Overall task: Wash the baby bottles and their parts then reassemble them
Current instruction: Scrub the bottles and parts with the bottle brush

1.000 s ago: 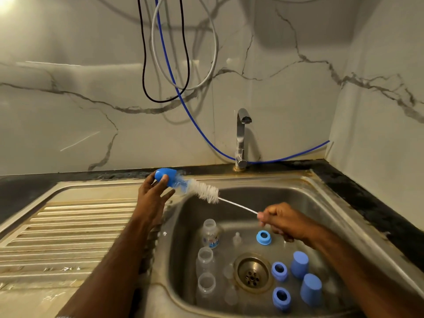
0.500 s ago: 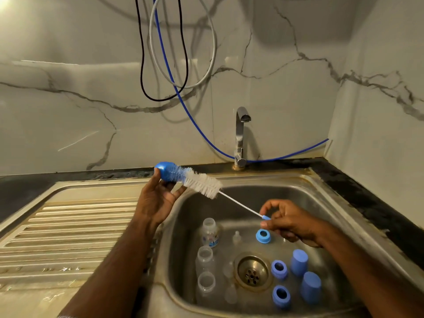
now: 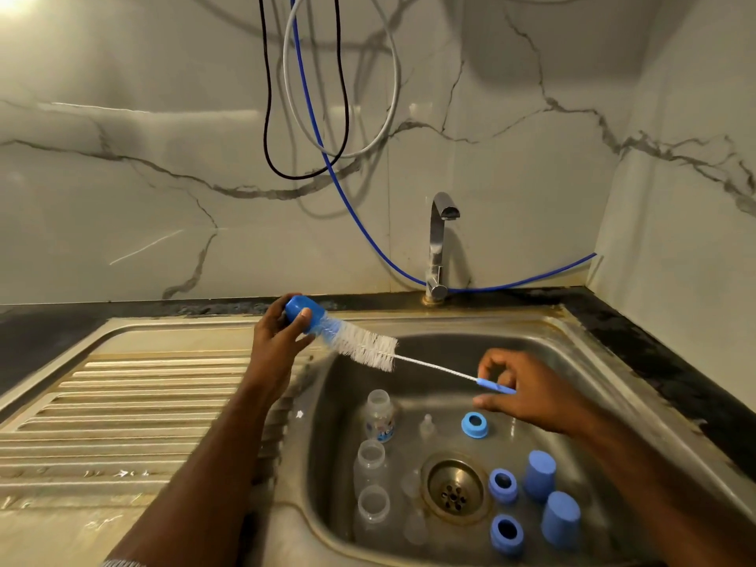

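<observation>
My left hand [image 3: 274,341] holds a blue bottle cap [image 3: 300,311] above the sink's left rim. The white bristles of a bottle brush [image 3: 366,347] stick out of the cap. My right hand [image 3: 527,396] loosely pinches the brush's thin blue handle end over the basin. On the sink floor stand three clear bottles [image 3: 370,460], a clear nipple [image 3: 426,427], three blue rings [image 3: 474,424] and two blue caps [image 3: 540,474].
The steel sink [image 3: 572,341] has a drain [image 3: 454,491] in the middle and a tap [image 3: 439,243] behind it, shut off. A ribbed drainboard [image 3: 143,403] lies to the left. Black, grey and blue cables [image 3: 327,157] hang on the marble wall.
My right hand has slid back along the brush wire to its blue end and loosened its fingers. The brush has come further out of the cap, and my left hand has turned the cap slightly.
</observation>
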